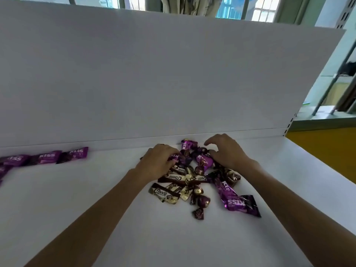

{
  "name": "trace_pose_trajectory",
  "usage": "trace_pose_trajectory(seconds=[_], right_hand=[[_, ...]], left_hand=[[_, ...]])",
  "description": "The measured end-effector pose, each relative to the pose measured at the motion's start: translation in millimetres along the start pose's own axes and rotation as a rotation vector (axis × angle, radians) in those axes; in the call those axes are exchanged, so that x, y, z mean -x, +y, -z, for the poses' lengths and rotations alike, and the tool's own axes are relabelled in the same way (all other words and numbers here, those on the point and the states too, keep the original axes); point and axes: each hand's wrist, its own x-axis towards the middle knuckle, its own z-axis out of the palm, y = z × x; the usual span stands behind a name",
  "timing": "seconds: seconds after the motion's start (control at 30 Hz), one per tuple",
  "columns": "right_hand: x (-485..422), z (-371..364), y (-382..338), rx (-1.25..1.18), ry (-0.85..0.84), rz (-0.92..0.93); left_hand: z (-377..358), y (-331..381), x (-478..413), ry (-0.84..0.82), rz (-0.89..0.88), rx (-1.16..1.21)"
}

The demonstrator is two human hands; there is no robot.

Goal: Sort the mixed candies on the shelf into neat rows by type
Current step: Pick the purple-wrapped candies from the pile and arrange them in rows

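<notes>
Well left of the pile, a row of purple Kiss packets (46, 158) lies end to end along the shelf's (115, 218) back edge; it turns toward the front at the frame's left margin.

The left hand (157, 160) lies on the pile's left edge, its grip curled round one Kiss packet (174, 157).

The pile (200, 170) sits mid-shelf, near the white back panel (173, 74), and is still mixed. It holds three kinds of candy:
- flat brown-and-cream Choco bars (166, 192) at its front left;
- small round bonbons (202, 201) in dark twisted foil at its front;
- more Kiss packets, one large one (240, 205) at its front right.

All look light and crinkly. The glossy film will likely slide on the smooth shelf and shift its neighbours when pulled. The flat packets are best pinched at a crimped end seam, the bonbons by a twisted tail or across the ball.

The right hand (228, 154) arches over the pile's back right with its fingers bent down among the wrappers. Whether its grip has hold of anything I cannot tell.
</notes>
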Motion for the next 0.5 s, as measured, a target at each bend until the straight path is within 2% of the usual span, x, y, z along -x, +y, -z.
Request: trace_pose_trajectory(seconds=[0.17, 0.33, 0.5], right_hand=[[-14, -5, -17, -0.041, 0.002, 0.149], [-36, -11, -26, -0.015, -0.173, 0.336], [-45, -15, -34, 0.065, -0.211, 0.322]], left_hand=[[-5, 5, 2, 0.05, 0.082, -0.101], [1, 2, 14, 0.165, 0.09, 0.002], [12, -1, 29, 0.239, 0.131, 0.062]])
